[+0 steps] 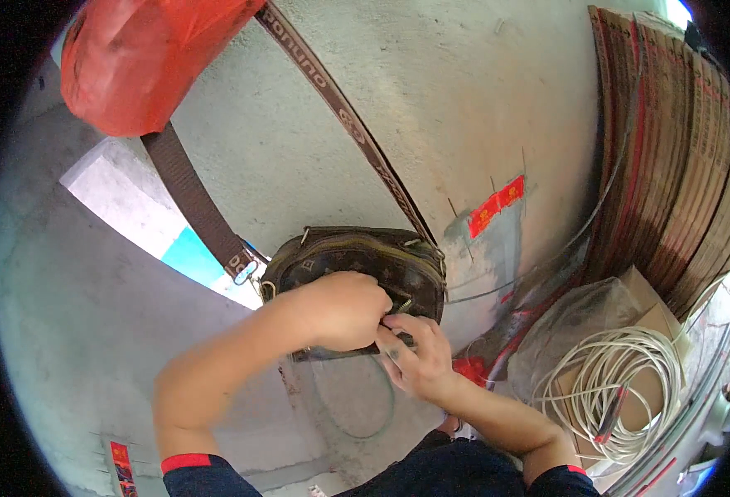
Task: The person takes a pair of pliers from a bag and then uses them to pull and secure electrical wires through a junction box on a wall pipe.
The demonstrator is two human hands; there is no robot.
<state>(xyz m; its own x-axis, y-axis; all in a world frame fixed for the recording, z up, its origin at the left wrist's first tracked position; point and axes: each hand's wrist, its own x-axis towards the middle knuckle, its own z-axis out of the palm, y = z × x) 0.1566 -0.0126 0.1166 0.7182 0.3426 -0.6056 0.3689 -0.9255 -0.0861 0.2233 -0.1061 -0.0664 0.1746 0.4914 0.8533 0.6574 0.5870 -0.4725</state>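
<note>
A dark brown patterned shoulder bag point(365, 248) hangs against the wall from a wide brown strap point(332, 95) with pale lettering. Its front has a gold-coloured zip near an opening beside my hands. My left hand point(348, 311) is closed in front of the bag, its fingertips hidden behind the knuckles. Just right of it and lower, my right hand point(419, 356) has its fingers bent in a pinch, meeting the left fingers at the bag's front. Whatever lies between the fingertips is too small and covered to make out.
A red plastic bag point(141, 70) hangs at the upper left over the strap. Flattened cardboard point(663, 157) stands stacked at the right. Below it lies a coil of white cable point(622, 398) on clear plastic and cardboard. A red paper strip point(497, 205) sticks to the wall.
</note>
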